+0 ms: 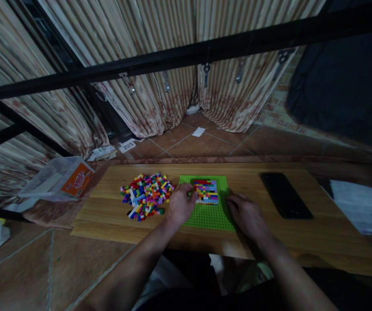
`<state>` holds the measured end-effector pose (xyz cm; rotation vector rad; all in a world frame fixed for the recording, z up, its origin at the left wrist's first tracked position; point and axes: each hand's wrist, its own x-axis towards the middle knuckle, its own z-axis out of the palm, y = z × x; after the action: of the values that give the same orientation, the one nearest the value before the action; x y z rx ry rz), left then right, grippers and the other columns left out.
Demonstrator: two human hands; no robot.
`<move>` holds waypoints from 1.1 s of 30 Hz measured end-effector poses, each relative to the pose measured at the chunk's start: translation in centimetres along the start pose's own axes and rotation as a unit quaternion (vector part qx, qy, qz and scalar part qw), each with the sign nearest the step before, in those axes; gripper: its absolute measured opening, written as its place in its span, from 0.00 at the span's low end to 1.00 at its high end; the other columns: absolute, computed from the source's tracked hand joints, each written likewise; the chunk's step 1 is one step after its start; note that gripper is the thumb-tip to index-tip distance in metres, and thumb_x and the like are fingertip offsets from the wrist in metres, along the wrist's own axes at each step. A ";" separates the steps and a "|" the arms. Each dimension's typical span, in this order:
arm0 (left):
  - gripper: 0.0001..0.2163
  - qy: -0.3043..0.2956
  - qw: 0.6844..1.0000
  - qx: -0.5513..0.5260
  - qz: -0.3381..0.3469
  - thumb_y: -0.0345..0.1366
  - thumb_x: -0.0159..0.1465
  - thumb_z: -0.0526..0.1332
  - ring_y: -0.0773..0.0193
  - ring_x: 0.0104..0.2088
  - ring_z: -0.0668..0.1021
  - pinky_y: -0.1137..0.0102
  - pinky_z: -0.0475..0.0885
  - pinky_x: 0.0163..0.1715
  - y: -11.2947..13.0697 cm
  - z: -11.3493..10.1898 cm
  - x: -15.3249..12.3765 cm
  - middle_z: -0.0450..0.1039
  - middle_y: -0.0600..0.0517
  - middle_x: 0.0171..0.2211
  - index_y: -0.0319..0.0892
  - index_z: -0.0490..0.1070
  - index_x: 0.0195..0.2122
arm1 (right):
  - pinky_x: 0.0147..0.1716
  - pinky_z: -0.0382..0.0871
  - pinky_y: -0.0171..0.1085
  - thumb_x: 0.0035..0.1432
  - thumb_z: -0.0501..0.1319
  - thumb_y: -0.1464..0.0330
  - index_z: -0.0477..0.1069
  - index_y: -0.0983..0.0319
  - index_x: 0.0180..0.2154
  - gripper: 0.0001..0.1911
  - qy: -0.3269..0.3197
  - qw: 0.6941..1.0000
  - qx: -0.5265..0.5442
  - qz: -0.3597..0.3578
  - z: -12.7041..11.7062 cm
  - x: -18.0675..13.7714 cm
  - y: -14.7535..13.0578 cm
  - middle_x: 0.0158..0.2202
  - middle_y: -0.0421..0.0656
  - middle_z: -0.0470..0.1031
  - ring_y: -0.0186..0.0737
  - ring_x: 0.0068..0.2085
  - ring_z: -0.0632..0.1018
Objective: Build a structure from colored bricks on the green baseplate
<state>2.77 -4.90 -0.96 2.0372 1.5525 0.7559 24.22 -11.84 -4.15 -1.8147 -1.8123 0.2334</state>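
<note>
A green studded baseplate (pixel 208 218) lies on the wooden table. On its upper middle sits a flat block of many-coloured toy bricks (pixel 206 192), packed in rows. My left hand (pixel 181 204) rests over the plate's left part, fingers curled and thumb close to the block's left edge; what lies between the fingertips is hidden. At the plate's right edge is my right hand (pixel 246 214), its fingers bent together, and I cannot make out anything in them. A heap of loose toy bricks (pixel 148 194) spreads just left of my left hand.
A black phone-like slab (pixel 284 195) lies on the right of the table (pixel 108 220). Beyond the left end stands a clear plastic box (pixel 54 177) with an orange label. A dark metal bar (pixel 160 62) crosses in front of the striped curtains (pixel 134 26). White paper (pixel 360 203) lies at right.
</note>
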 end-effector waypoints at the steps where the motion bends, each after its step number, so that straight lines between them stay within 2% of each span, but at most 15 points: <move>1: 0.08 0.000 1.000 -0.004 -0.011 0.36 0.61 0.60 0.61 0.40 0.79 0.67 0.73 0.42 0.0 0.1 0.2 0.77 0.47 0.40 0.41 0.72 0.40 | 0.39 0.70 0.37 0.62 0.52 0.69 0.75 0.59 0.37 0.13 -0.001 1.000 0.000 0.002 0.0 0.0 0.0 0.37 0.45 0.76 0.41 0.37 0.77; 8: 0.11 -0.013 0.997 -0.048 -0.059 0.35 0.58 0.64 0.61 0.42 0.79 0.67 0.73 0.42 0.5 1.0 1.0 0.77 0.47 0.40 0.39 0.71 0.41 | 0.41 0.70 0.38 0.62 0.51 0.70 0.75 0.60 0.38 0.13 -0.001 1.000 -0.003 -0.001 0.0 0.0 0.0 0.37 0.45 0.76 0.41 0.37 0.77; 21: 0.13 -0.028 0.984 -0.122 -0.123 0.33 0.52 0.68 0.63 0.36 0.80 0.70 0.74 0.38 -0.7 2.2 2.1 0.78 0.49 0.35 0.39 0.72 0.39 | 0.39 0.70 0.38 0.62 0.52 0.68 0.75 0.59 0.38 0.13 -0.007 1.000 -0.012 0.015 0.1 0.0 0.1 0.38 0.45 0.76 0.41 0.36 0.77; 29: 0.14 -0.027 0.982 -0.158 -0.101 0.36 0.54 0.68 0.64 0.34 0.79 0.70 0.74 0.36 -1.1 1.8 1.9 0.78 0.50 0.35 0.39 0.73 0.41 | 0.39 0.70 0.39 0.62 0.51 0.68 0.75 0.61 0.38 0.13 -0.002 1.000 -0.011 -0.010 0.2 -0.1 0.3 0.39 0.47 0.76 0.42 0.38 0.77; 33: 0.10 0.005 0.982 -0.173 -0.068 0.36 0.61 0.60 0.65 0.34 0.78 0.71 0.73 0.37 -2.0 0.0 1.9 0.78 0.49 0.34 0.38 0.74 0.42 | 0.40 0.70 0.39 0.62 0.51 0.69 0.74 0.61 0.38 0.13 -0.002 1.000 -0.009 -0.017 0.2 -0.1 0.2 0.39 0.47 0.76 0.43 0.38 0.77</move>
<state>1.72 -2.57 -2.01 1.6602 1.4329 0.9113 24.32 -11.91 -4.42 -1.7945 -1.8526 0.2075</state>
